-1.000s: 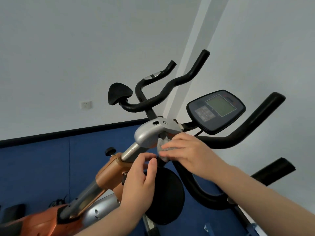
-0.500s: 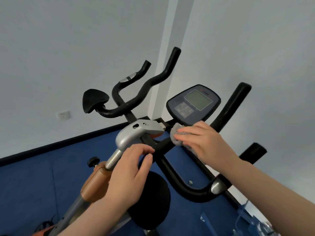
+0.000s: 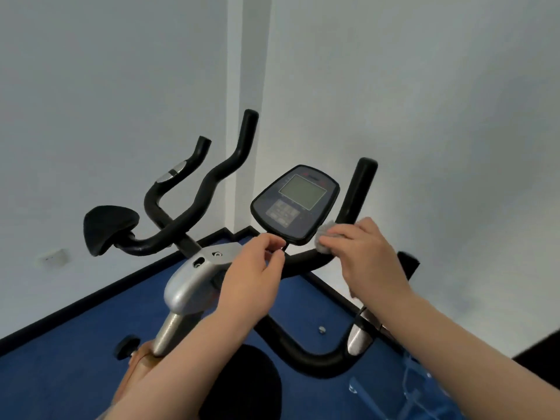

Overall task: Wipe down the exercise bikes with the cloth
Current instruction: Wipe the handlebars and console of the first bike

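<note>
Head view. At right of centre, the right hand (image 3: 368, 256) presses a grey cloth (image 3: 325, 237) against the black handlebar (image 3: 306, 262), fingers curled over it, just below the console (image 3: 295, 204). At centre, the left hand (image 3: 253, 274) pinches thumb and fingertips together beside the silver bracket (image 3: 194, 277); what it holds cannot be told.

The right hand (image 3: 368, 256) presses a grey cloth (image 3: 325, 237) on the bike's black handlebar (image 3: 306, 262), just under the screen (image 3: 295, 204). The left hand (image 3: 254, 277) pinches a thin black wire.
</note>
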